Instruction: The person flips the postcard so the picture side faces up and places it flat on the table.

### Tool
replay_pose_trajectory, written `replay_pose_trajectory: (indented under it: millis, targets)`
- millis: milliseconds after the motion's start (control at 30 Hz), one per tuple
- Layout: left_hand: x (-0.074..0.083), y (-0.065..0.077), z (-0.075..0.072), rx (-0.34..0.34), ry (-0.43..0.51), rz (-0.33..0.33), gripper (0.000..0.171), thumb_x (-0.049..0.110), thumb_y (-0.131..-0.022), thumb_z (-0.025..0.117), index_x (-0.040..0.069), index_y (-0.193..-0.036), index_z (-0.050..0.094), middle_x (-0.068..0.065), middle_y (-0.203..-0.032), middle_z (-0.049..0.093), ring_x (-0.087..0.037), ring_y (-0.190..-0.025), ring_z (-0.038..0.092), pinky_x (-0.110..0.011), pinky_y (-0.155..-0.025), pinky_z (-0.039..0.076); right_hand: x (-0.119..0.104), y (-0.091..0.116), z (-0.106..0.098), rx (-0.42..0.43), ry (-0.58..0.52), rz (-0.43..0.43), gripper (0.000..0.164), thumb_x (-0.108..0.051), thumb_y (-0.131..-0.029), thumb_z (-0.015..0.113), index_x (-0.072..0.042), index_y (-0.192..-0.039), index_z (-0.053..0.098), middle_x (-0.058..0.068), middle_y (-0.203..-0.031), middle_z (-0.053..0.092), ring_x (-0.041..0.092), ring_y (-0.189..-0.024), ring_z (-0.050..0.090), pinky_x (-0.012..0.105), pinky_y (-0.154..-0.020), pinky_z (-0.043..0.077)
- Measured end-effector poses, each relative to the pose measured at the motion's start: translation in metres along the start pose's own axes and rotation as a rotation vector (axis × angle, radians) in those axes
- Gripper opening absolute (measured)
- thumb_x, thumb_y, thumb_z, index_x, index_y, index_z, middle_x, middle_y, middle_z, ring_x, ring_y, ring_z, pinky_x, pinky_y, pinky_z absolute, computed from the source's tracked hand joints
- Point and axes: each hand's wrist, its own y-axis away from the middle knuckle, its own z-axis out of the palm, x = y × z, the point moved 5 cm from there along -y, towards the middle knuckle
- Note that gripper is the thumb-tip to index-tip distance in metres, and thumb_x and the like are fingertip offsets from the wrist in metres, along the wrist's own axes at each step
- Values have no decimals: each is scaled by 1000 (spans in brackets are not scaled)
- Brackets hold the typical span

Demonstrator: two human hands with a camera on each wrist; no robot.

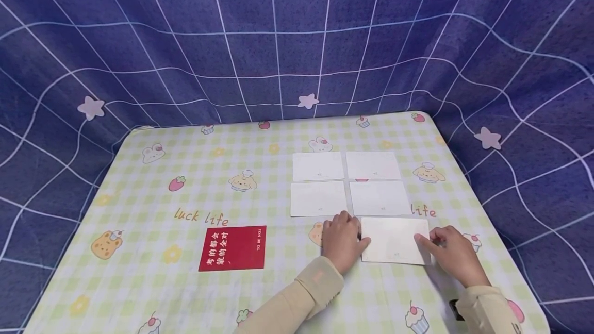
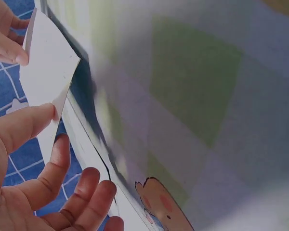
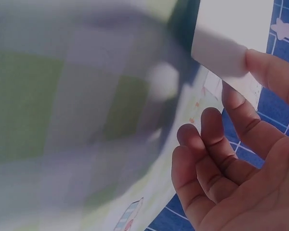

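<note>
A white card (image 1: 394, 241) is held between both hands above the cloth, its long sides running left to right. My left hand (image 1: 341, 241) pinches its left edge, thumb on the upper face and index finger beneath, as the left wrist view shows. At the opposite edge, my right hand (image 1: 457, 254) pinches the card (image 3: 233, 33) the same way, its other fingers loosely curled. Beyond it, several similar white cards lie in two rows, including a near left card (image 1: 317, 198) and a near right card (image 1: 380, 198).
A red card (image 1: 233, 248) with white lettering lies to the left on the checked tablecloth (image 1: 139, 205). Behind and at the sides hangs a blue curtain (image 1: 250, 50) with white grid lines and stars.
</note>
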Motion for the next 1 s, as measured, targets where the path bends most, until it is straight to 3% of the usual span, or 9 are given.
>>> replay_pose_trajectory:
  millis: [500,700,800,900,933,1000]
  targets:
    - [-16,-1,-19,-29,142,-17,26,36,-88,79,19,-78,63,2,-100,59,-18,-95,57,-34,-80,41,-20,-2,-3,26,-58,-23,39,-39,-97,69,-12,-75,52,9,-91,53,23,-78,47,38,-71,35]
    - [-23,-1,-28,-19,152,-27,25,34,-87,80,18,-78,64,-2,-104,62,-21,-99,60,-36,-81,43,-31,-3,-2,28,-60,-46,39,-39,-97,69,-12,-75,51,7,-90,50,24,-79,47,39,-71,35]
    - [-27,1,-33,-13,155,-34,24,32,-86,80,17,-78,64,-2,-103,62,-21,-98,60,-36,-80,43,-36,-4,0,18,-73,-51,40,-41,-97,68,-12,-76,51,11,-94,54,41,-100,59,46,-80,41]
    - [-31,2,-36,-14,158,-36,23,31,-87,80,16,-79,65,-2,-103,62,-22,-98,60,-36,-80,43,-41,-6,1,15,-77,-55,41,-41,-97,68,-11,-76,50,13,-96,55,56,-125,48,52,-87,41]
    - [-32,3,-37,-15,159,-36,23,31,-87,80,16,-79,65,-2,-103,62,-22,-98,60,-36,-81,43,-42,-6,2,17,-75,-57,41,-40,-97,68,-11,-76,49,12,-95,56,56,-126,48,51,-87,41]
    - [-34,3,-38,-15,163,-34,23,31,-87,80,15,-80,65,-3,-104,62,-22,-99,60,-37,-81,43,-45,-7,2,19,-71,-59,41,-39,-96,69,-11,-75,48,10,-90,53,47,-108,57,46,-80,40]
